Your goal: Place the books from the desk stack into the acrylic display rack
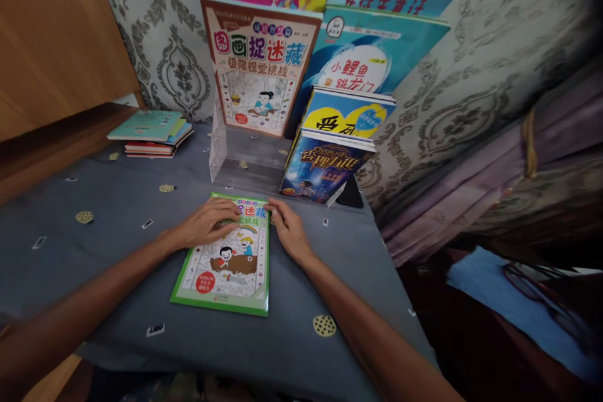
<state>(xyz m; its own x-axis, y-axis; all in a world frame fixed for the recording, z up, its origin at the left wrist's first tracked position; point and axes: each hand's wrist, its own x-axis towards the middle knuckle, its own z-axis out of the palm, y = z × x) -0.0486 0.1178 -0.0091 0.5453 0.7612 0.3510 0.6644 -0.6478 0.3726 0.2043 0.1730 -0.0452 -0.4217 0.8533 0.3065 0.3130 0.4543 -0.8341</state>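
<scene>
A green-bordered children's puzzle book (225, 267) lies flat on the grey tablecloth (117, 213) in front of me. My left hand (207, 223) rests palm down on the book's top left part, fingers spread flat over the title. My right hand (288, 229) lies at the book's top right corner, fingers stretched along its edge. Neither hand grips anything. Just beyond the book stands a clear acrylic book stand (235, 160).
An orange-titled book (258, 66) stands upright in the stand, with blue books (330, 163) leaning beside it. Posters hang on the patterned wall. A small stack of books (153, 133) lies far left by a wooden panel. The table's edge drops off to the right.
</scene>
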